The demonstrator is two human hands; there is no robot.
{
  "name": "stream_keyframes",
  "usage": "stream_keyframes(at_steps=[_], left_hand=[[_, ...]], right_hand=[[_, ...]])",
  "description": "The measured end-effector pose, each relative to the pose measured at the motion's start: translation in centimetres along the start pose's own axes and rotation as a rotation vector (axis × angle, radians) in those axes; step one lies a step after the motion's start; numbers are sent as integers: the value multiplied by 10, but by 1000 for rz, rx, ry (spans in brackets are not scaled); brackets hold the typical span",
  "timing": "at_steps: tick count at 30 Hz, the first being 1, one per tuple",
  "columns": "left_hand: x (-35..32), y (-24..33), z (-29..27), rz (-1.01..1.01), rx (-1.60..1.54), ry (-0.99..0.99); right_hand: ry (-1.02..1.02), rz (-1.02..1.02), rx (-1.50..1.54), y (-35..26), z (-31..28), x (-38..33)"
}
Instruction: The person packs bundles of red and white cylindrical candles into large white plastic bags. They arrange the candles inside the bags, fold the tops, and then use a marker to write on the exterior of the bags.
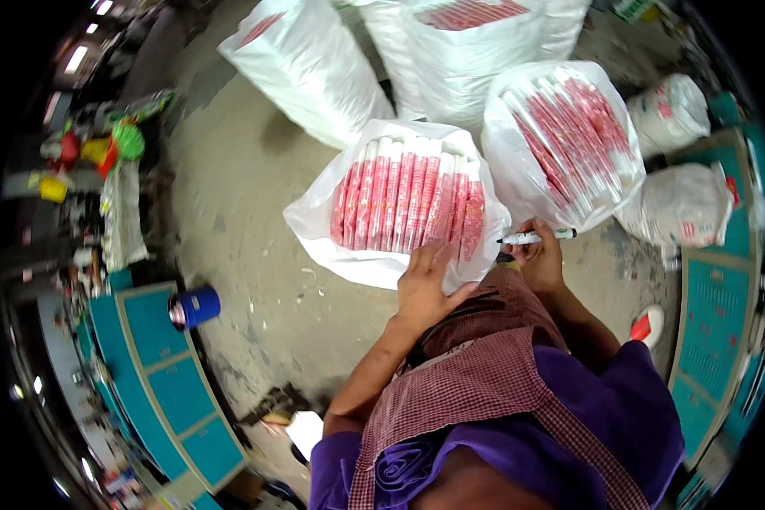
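A white sack [310, 234] stands in front of me, its mouth spread wide around a row of red-and-white printed packets [408, 200]. My left hand [429, 280] lies over the near rim of this sack, fingers stretched out and touching the near ends of the packets. At the sack's right side, my right hand [542, 257] is closed around a white marker pen [527, 239]. The pen lies roughly level, its dark narrow tip pointing left toward the sack. Some fingers of the right hand are hidden behind the pen and hand.
Another open sack [518, 183] of similar packets stands just right. Tall filled white sacks [310, 72] rise behind. Smaller white bundles [684, 204] sit by teal lockers [712, 314] on the right. Teal cabinets [178, 391] and a blue cylindrical container [200, 306] are left.
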State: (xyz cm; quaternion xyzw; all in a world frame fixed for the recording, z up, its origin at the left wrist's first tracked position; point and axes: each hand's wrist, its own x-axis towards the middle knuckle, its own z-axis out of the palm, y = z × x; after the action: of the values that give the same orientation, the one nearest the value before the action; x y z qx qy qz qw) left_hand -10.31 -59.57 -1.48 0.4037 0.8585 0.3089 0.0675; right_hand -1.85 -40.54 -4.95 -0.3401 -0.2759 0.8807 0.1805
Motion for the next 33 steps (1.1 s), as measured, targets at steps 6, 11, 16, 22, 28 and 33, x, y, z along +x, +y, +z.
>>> stream_keyframes(at_steps=[6, 11, 16, 22, 28, 33], left_hand=[[59, -1, 49, -59, -5, -646], [70, -63, 135, -49, -163, -565], [87, -121, 125, -192, -31, -494], [75, -171, 114, -36, -38, -444], [82, -207, 112, 175, -54, -569], [79, -277, 105, 106, -248, -671]], right_hand=[[143, -267, 50, 25, -24, -59], [331, -419, 96, 32, -45, -85], [389, -402, 301, 43, -52, -76], [441, -408, 346, 50, -66, -61], [534, -501, 378, 86, -84, -59], [706, -552, 445, 133, -66, -23]])
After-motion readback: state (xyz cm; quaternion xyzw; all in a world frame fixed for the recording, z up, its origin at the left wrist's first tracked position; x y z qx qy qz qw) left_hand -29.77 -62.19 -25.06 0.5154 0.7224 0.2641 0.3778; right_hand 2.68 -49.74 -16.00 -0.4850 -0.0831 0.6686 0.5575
